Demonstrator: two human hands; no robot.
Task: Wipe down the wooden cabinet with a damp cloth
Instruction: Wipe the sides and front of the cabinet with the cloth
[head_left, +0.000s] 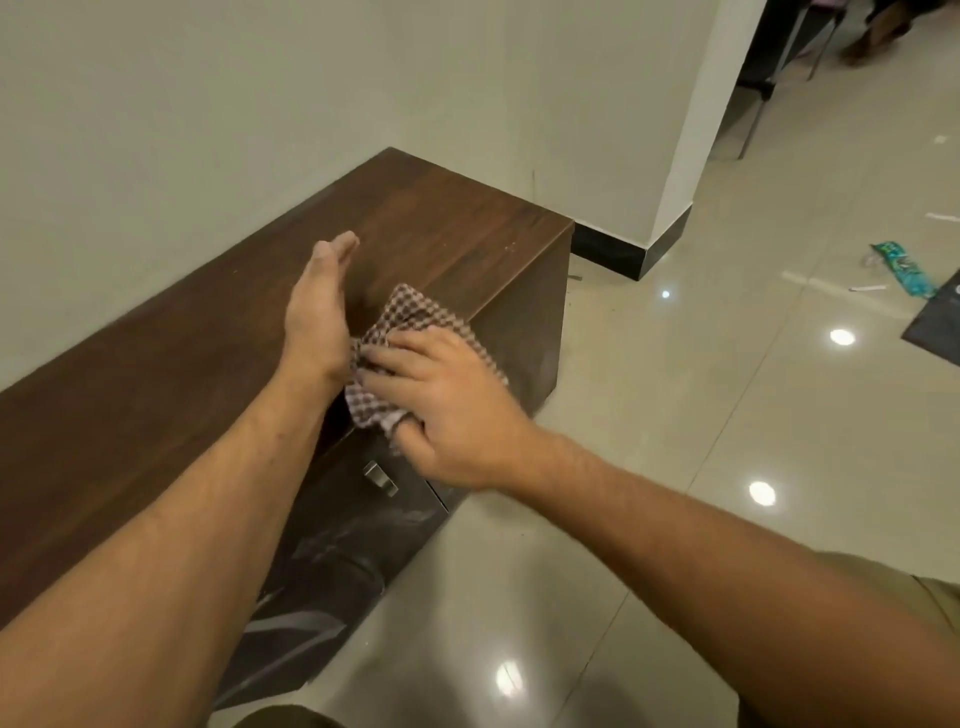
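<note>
1. Cabinet (156, 374): low, dark wood, set against the wall. Long axis of the top runs from lower left of the view up to the far right corner. Front face carries a metal handle (381, 479) below the front edge.
2. Left hand (316, 306): flat and open, fingers extended together, holding nothing. It sits edge-on over the top, just left of the cloth; whether it bears on the wood cannot be told.
3. Cloth (410, 312): brown-and-white check, bunched at the front edge of the top, near the right end. Part spreads on the top; part drapes over the edge.
4. Right hand (441, 400): fingers (384, 364) curled and closed on the cloth, pressing it at the front edge.
5. Judgement: the unwiped length lies mostly left of the grip, along the long axis, with a short stretch up-right to the end corner. The right hand is nearer and already has the cloth; a stroke leftward would meet the left hand unless that hand lifts.
</note>
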